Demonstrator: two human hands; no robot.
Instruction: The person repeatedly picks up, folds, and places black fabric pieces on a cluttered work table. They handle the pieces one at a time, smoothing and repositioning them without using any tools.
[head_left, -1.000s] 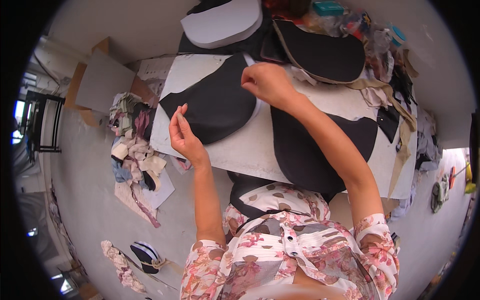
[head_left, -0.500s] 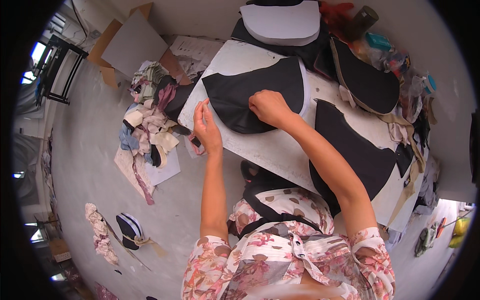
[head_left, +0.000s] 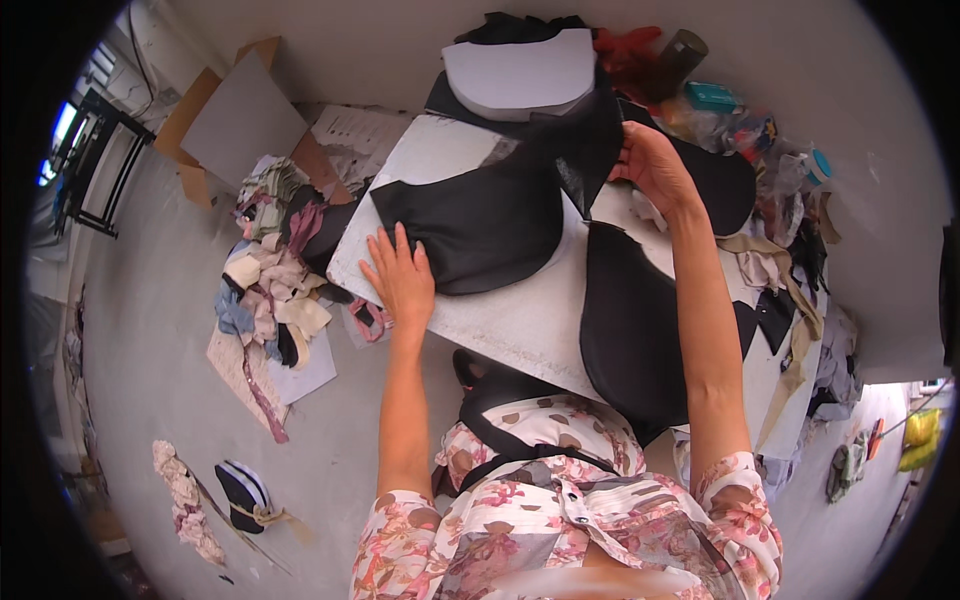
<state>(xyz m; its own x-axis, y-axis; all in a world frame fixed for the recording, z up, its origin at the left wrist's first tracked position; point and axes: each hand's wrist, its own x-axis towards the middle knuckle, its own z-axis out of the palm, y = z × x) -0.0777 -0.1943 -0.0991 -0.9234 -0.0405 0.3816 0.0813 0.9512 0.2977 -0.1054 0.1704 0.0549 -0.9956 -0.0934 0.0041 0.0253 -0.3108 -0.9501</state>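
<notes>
A black fabric piece with a curved edge lies on the white table. My left hand rests flat on the table at its near left edge, fingers spread and touching the fabric. My right hand grips the far right corner of the same black piece and lifts it, so that corner folds upward. A second black fabric piece lies to the right, partly under my right forearm.
A white curved pattern board sits at the table's far end on more black cloth. Clutter of bottles and scraps lines the right side. A heap of fabric scraps and cardboard lie on the floor at left.
My right hand moved from the middle of the black piece to its far right corner and lifted it. My left hand shifted onto the fabric's near edge.
</notes>
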